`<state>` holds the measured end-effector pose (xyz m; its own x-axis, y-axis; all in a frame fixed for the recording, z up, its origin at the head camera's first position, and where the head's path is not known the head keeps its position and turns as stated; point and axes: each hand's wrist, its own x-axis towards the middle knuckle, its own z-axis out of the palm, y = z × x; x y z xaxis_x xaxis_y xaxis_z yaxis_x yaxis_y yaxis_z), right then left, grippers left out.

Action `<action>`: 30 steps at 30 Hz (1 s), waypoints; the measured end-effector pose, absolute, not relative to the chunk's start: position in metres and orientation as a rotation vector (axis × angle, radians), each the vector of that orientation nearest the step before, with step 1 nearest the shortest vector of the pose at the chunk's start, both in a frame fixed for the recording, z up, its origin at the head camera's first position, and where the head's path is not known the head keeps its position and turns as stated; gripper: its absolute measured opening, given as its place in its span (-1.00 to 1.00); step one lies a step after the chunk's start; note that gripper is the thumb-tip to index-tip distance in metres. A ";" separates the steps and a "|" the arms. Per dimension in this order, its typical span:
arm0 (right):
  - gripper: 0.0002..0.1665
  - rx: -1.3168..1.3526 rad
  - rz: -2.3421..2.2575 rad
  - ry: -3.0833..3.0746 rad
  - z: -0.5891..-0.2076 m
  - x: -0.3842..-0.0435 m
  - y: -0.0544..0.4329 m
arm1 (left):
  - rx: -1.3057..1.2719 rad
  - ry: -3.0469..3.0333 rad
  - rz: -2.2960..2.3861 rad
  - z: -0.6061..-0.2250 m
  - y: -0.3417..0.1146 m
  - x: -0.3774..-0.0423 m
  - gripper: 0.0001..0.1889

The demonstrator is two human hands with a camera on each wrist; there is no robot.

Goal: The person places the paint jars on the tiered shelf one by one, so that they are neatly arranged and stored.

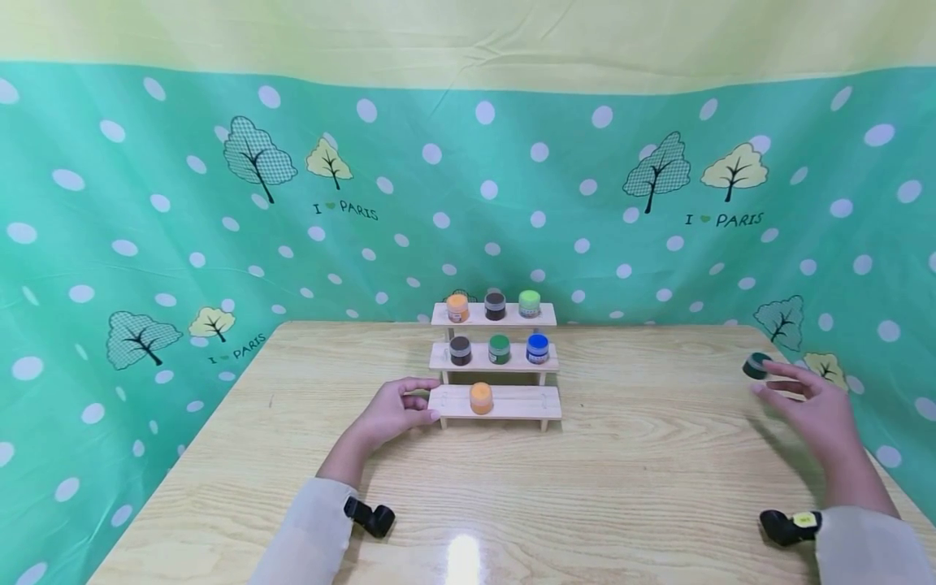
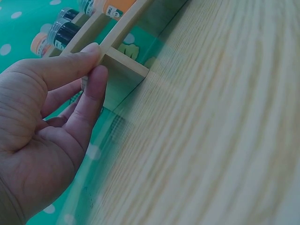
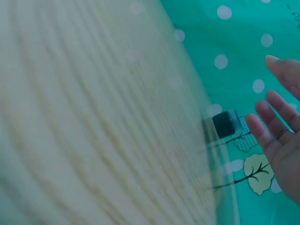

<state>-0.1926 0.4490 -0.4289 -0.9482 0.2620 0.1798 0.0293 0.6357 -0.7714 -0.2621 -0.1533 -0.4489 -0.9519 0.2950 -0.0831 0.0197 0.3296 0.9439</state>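
Note:
A small three-step wooden display rack [image 1: 526, 402] stands mid-table. My left hand [image 1: 391, 413] pinches the left end of its lowest step between thumb and fingers, and the left wrist view has the thumb [image 2: 89, 52] at that corner. Far to the right, a small dark green jar [image 1: 756, 365] is on the table. My right hand [image 1: 817, 405] is beside it, fingers spread and loosely bent. In the right wrist view the fingertips stop just short of the jar [image 3: 224, 124], with nothing held.
Small paint jars sit on the rack: orange [image 1: 457, 308], dark [image 1: 495, 306] and light green [image 1: 530, 304] on top; dark [image 1: 460, 350], green [image 1: 500, 349] and blue [image 1: 537, 348] in the middle; orange [image 1: 481, 399] below. A dotted green cloth [image 1: 409, 187] hangs behind the table [image 1: 629, 487].

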 end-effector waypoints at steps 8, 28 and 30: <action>-0.22 -0.336 1.201 -2.634 -0.432 -0.201 0.455 | 0.290 2.358 1.660 -0.451 -0.154 -0.264 -0.41; -0.23 -0.544 1.206 -2.570 -0.444 -0.233 0.476 | 0.289 2.353 1.663 -0.447 -0.153 -0.262 -0.41; -0.25 -0.554 1.207 -2.571 -0.445 -0.235 0.477 | 0.280 2.356 1.659 -0.446 -0.153 -0.262 -0.41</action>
<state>-0.2353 0.4769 -0.4453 -0.8973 0.4372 0.0608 0.2326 0.5854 -0.7766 -0.2618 -0.1531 -0.4463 -0.9513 0.2949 -0.0895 0.0151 0.3349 0.9421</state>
